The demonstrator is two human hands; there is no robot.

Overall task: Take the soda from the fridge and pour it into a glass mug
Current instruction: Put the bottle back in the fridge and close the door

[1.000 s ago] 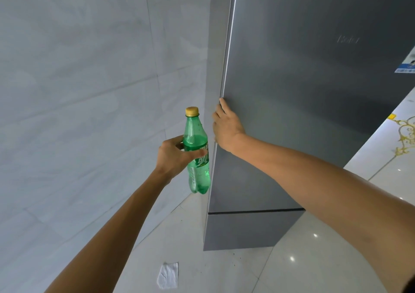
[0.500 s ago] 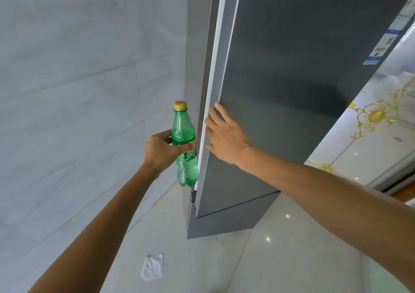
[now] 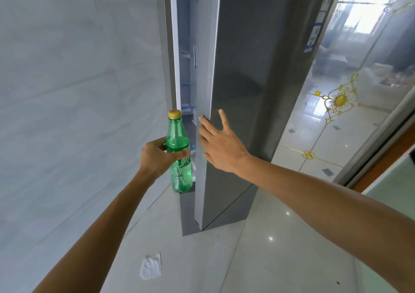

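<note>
My left hand [image 3: 155,158] grips a green plastic soda bottle [image 3: 177,131] with a yellow cap around its middle and holds it upright in front of the fridge opening. The grey fridge door [image 3: 247,68] stands partly ajar, showing a strip of white interior with shelves [image 3: 186,68]. My right hand [image 3: 221,144] lies flat on the door's front near its free edge, fingers straight and thumb spread. No mug is in view.
A grey tiled wall [image 3: 67,90] runs close along the left of the fridge. A crumpled white paper [image 3: 151,265] lies on the glossy floor below my arms. Shiny tiles with a gold ornament [image 3: 339,100] stretch to the right, ending at a door frame [image 3: 381,158].
The gap between the door and the fridge body has widened from shut to showing the interior. My right hand stays on the door edge and my left keeps the bottle.
</note>
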